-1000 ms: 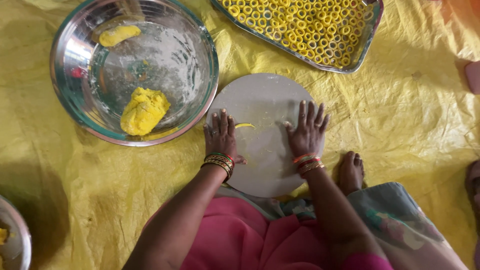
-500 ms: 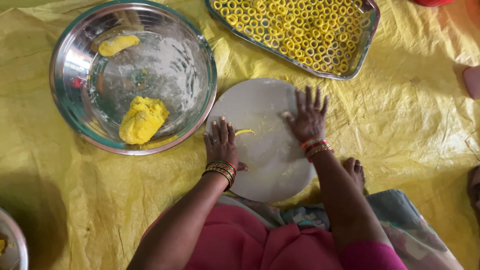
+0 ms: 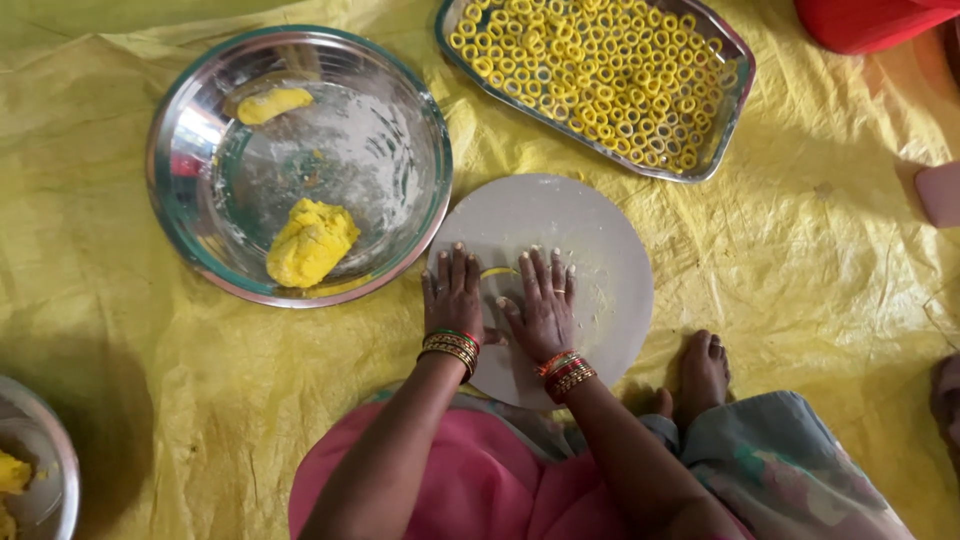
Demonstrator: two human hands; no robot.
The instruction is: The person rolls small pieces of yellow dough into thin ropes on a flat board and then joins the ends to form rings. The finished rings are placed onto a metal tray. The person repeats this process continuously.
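My left hand [image 3: 453, 295] and my right hand [image 3: 541, 300] lie flat, palms down, side by side on a round grey board [image 3: 600, 250]. A thin yellow strip of dough [image 3: 497, 272] shows between them, pressed under the fingers. Both wrists wear coloured bangles. A large steel bowl [image 3: 200, 110] to the left of the board holds a big lump of yellow dough [image 3: 311, 242] and a smaller piece [image 3: 273, 103] at its far side.
A steel tray [image 3: 745, 75] filled with several small yellow dough rings sits at the back right. Yellow sheet [image 3: 820, 250] covers the floor. My bare foot [image 3: 702, 372] rests right of the board. Another steel bowl [image 3: 40, 470] is at the lower left; a red object [image 3: 870, 22] top right.
My right hand has drawn back toward me and to the left, ending close beside my left hand on the board. The dough strip is shorter in view between them.
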